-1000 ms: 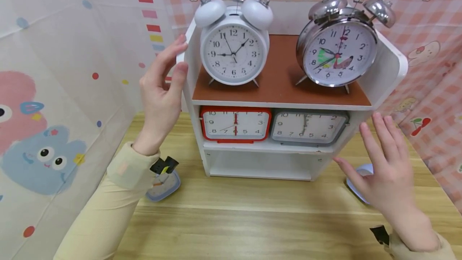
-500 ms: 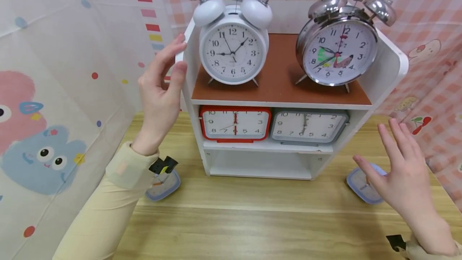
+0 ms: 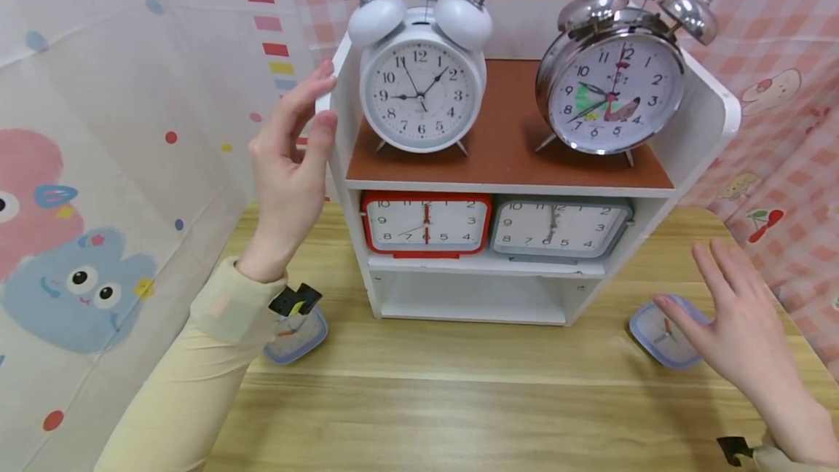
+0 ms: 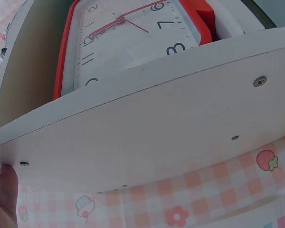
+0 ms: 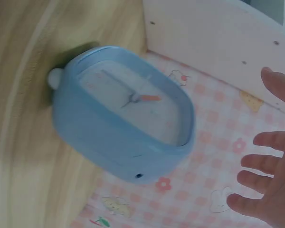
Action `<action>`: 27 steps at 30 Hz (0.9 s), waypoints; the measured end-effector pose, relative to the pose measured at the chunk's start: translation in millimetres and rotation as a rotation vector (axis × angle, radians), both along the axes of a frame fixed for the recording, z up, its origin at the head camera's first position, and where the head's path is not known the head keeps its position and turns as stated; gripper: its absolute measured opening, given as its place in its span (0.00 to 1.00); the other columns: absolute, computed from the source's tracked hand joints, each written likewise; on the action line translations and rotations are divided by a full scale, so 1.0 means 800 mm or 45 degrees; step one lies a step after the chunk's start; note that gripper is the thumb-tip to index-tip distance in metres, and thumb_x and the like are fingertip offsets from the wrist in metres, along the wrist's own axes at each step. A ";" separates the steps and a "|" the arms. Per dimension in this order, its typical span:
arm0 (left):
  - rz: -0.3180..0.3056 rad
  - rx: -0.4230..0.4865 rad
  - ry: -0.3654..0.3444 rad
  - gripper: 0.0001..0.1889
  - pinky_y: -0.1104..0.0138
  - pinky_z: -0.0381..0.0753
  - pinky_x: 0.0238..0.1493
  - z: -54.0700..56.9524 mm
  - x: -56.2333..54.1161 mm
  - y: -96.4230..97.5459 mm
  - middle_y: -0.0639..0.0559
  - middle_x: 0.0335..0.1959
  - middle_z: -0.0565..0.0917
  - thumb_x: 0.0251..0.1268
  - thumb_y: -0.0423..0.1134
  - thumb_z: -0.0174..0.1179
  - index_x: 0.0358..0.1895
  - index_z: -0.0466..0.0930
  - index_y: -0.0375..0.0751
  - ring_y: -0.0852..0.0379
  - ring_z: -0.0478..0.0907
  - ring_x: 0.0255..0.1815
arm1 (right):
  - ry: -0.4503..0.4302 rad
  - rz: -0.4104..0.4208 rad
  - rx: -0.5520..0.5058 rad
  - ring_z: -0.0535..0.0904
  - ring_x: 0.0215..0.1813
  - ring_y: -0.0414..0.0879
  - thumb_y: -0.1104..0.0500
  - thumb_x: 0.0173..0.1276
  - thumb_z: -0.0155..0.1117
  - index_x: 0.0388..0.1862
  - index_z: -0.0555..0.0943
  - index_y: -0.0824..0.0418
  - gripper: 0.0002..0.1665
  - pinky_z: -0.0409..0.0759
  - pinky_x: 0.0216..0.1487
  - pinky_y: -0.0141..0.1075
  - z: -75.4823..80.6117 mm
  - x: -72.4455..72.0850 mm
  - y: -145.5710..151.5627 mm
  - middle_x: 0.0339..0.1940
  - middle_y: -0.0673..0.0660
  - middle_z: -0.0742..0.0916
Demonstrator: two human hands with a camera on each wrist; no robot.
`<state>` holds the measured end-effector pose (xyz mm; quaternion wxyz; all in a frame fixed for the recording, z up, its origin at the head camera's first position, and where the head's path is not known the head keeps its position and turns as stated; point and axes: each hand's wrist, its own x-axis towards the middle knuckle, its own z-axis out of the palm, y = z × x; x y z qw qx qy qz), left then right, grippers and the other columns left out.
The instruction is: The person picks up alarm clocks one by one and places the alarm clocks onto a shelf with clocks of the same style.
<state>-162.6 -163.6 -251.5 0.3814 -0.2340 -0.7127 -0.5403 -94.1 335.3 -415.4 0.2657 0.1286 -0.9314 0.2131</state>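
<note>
My left hand (image 3: pixel 285 166) touches the outer left side of a white shelf unit (image 3: pixel 472 299) with its fingertips. In the left wrist view a finger (image 4: pixel 8 190) rests against that side panel. On the brown top stand a white twin-bell alarm clock (image 3: pixel 421 97) and a silver twin-bell alarm clock (image 3: pixel 612 97), upright. A red-framed clock (image 3: pixel 426 224) and a grey clock (image 3: pixel 560 228) sit side by side in the middle compartment. My right hand (image 3: pixel 747 333), fingers spread and holding nothing, is beside a small blue alarm clock (image 5: pixel 123 114) on the table.
Another small blue clock (image 3: pixel 298 333) lies on the wooden table (image 3: pixel 446 399) at left, partly hidden behind the left wrist. A pale printed curtain (image 3: pixel 131 166) hangs on the left. Pink checked cloth (image 3: pixel 786 130) covers the back and right.
My right hand has moved right and down, away from the shelf's right side, uncovering more of the blue clock there. The left hand stays at the left panel.
</note>
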 end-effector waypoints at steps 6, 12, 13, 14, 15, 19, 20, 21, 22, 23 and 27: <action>-0.003 0.007 0.006 0.20 0.79 0.87 0.45 -0.001 0.001 -0.001 0.48 0.72 0.82 0.79 0.43 0.60 0.65 0.81 0.36 0.53 0.83 0.71 | -0.239 -0.049 0.024 0.57 0.80 0.82 0.49 0.71 0.72 0.83 0.58 0.72 0.53 0.50 0.81 0.74 -0.010 0.002 0.012 0.81 0.81 0.63; 0.006 -0.004 0.003 0.20 0.79 0.87 0.45 -0.001 0.001 -0.001 0.49 0.72 0.82 0.79 0.43 0.60 0.65 0.81 0.36 0.53 0.83 0.71 | -0.287 -0.035 0.026 0.58 0.77 0.84 0.49 0.70 0.74 0.83 0.56 0.73 0.55 0.51 0.79 0.76 -0.020 0.002 0.018 0.79 0.83 0.64; 0.009 -0.006 0.001 0.19 0.79 0.87 0.45 0.000 0.001 -0.001 0.49 0.72 0.82 0.79 0.42 0.60 0.65 0.81 0.36 0.54 0.83 0.71 | -0.303 -0.040 0.025 0.58 0.77 0.85 0.49 0.71 0.73 0.83 0.56 0.73 0.55 0.51 0.79 0.76 -0.021 0.002 0.018 0.79 0.83 0.64; 0.011 -0.007 0.000 0.19 0.79 0.87 0.45 0.000 0.001 0.000 0.49 0.72 0.82 0.79 0.42 0.60 0.65 0.81 0.36 0.54 0.83 0.71 | -0.318 -0.044 0.026 0.58 0.77 0.85 0.48 0.71 0.73 0.83 0.56 0.73 0.55 0.51 0.79 0.76 -0.023 0.002 0.019 0.79 0.83 0.64; 0.013 -0.009 -0.001 0.19 0.79 0.87 0.46 0.000 0.001 0.000 0.49 0.72 0.82 0.79 0.41 0.60 0.65 0.81 0.36 0.54 0.83 0.71 | -0.329 -0.045 0.025 0.58 0.76 0.85 0.48 0.71 0.73 0.83 0.56 0.73 0.55 0.51 0.78 0.77 -0.025 0.002 0.020 0.79 0.84 0.64; 0.013 -0.011 0.000 0.19 0.79 0.87 0.46 0.000 0.001 0.000 0.49 0.72 0.82 0.80 0.42 0.60 0.65 0.81 0.36 0.53 0.83 0.70 | -0.404 -0.045 0.015 0.60 0.73 0.88 0.48 0.72 0.72 0.83 0.56 0.74 0.55 0.54 0.75 0.79 -0.031 0.003 0.023 0.78 0.85 0.64; 0.012 -0.012 0.001 0.19 0.79 0.87 0.46 0.000 0.000 0.000 0.49 0.72 0.82 0.80 0.42 0.60 0.65 0.81 0.36 0.53 0.83 0.70 | -0.426 -0.047 0.016 0.61 0.72 0.88 0.47 0.73 0.71 0.83 0.55 0.74 0.54 0.55 0.74 0.79 -0.033 0.003 0.024 0.78 0.85 0.65; 0.012 -0.012 0.002 0.19 0.79 0.87 0.45 0.000 0.000 0.000 0.49 0.72 0.82 0.80 0.42 0.60 0.65 0.81 0.36 0.53 0.83 0.70 | -0.448 -0.048 0.014 0.61 0.72 0.88 0.47 0.73 0.71 0.83 0.55 0.73 0.54 0.56 0.72 0.80 -0.034 0.004 0.024 0.77 0.85 0.65; 0.011 -0.010 0.003 0.19 0.79 0.86 0.45 0.000 0.000 0.000 0.48 0.72 0.82 0.80 0.42 0.60 0.65 0.81 0.36 0.53 0.83 0.70 | -0.472 -0.053 0.014 0.61 0.71 0.88 0.47 0.73 0.70 0.83 0.55 0.73 0.54 0.57 0.71 0.80 -0.035 0.004 0.024 0.77 0.85 0.65; 0.010 -0.008 0.005 0.19 0.79 0.86 0.45 0.000 0.000 0.000 0.48 0.72 0.82 0.80 0.42 0.60 0.65 0.80 0.36 0.53 0.83 0.70 | -0.486 -0.054 0.016 0.62 0.70 0.89 0.47 0.73 0.70 0.83 0.55 0.73 0.54 0.58 0.70 0.80 -0.036 0.005 0.025 0.76 0.85 0.66; 0.007 -0.003 0.006 0.19 0.79 0.87 0.45 0.000 0.000 0.000 0.48 0.72 0.82 0.79 0.42 0.60 0.65 0.80 0.36 0.53 0.83 0.70 | -0.507 -0.066 0.012 0.65 0.67 0.88 0.48 0.73 0.70 0.83 0.55 0.72 0.53 0.62 0.65 0.80 -0.041 0.007 0.026 0.73 0.87 0.69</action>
